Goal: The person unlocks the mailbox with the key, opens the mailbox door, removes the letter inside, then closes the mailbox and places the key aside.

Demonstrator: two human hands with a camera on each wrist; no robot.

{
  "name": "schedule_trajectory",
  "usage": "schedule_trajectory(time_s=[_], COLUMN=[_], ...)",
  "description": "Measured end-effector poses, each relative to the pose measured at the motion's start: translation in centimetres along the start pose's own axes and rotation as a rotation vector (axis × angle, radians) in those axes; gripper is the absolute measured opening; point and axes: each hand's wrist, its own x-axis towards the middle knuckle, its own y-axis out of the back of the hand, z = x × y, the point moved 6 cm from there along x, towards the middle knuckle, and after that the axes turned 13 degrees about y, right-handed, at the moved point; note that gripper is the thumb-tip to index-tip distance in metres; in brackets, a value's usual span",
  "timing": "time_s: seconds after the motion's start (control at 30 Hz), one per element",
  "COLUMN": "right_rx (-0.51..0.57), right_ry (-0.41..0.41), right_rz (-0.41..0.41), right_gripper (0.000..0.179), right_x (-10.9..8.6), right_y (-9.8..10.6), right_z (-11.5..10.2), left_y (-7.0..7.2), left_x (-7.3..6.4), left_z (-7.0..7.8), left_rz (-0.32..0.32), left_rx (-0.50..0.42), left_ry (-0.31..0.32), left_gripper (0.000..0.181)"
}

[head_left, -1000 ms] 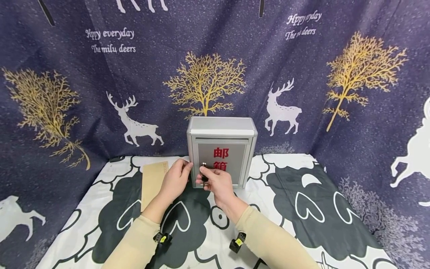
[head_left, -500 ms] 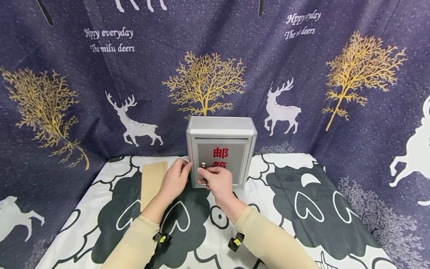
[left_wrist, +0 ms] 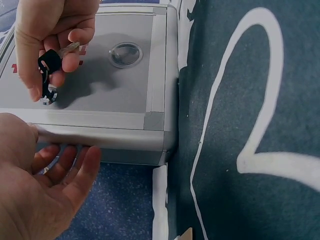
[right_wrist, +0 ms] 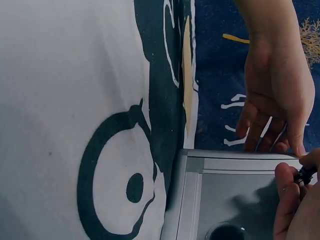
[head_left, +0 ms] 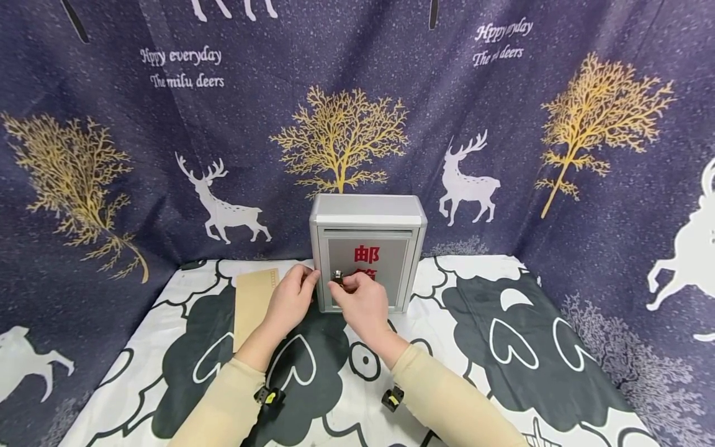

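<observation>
A silver-grey mailbox (head_left: 365, 212) with red characters stands upright on the cloth. My left hand (head_left: 292, 295) grips its left side edge, thumb at the front frame and fingers along the side wall (left_wrist: 105, 156). In front of the door, my right hand (head_left: 365, 307) pinches a key at the chrome lock (left_wrist: 49, 96). In the left wrist view a black key head (left_wrist: 50, 61) shows between the right fingers, and a second key's metal blade (left_wrist: 70, 48) sticks out beside it. The right wrist view shows only part of the right hand (right_wrist: 300, 215).
A tan envelope (head_left: 254, 307) lies on the cloth left of the mailbox. Low in the mailbox door is a round window (left_wrist: 126, 54). The black-and-white patterned cloth (head_left: 503, 347) covers the table, and a dark blue curtain (head_left: 357, 56) hangs close behind.
My right hand has turned at the lock, its fingers rising and its thumb dropping slightly. The dark keys now show less in the head view. My left hand stays on the mailbox edge.
</observation>
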Motion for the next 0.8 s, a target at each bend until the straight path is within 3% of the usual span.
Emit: schedule_trajectory(time_s=[0.8], right_rx=[-0.103], right_ry=[0.105], right_rz=[-0.008], right_gripper=[0.021], right_x=[0.33], right_y=[0.19], right_z=[-0.36], left_y=[0.02], left_x=[-0.06], left_z=[0.03], left_rz=[0.002], left_rx=[-0.008], left_ry=[0.003], left_gripper=[0.027])
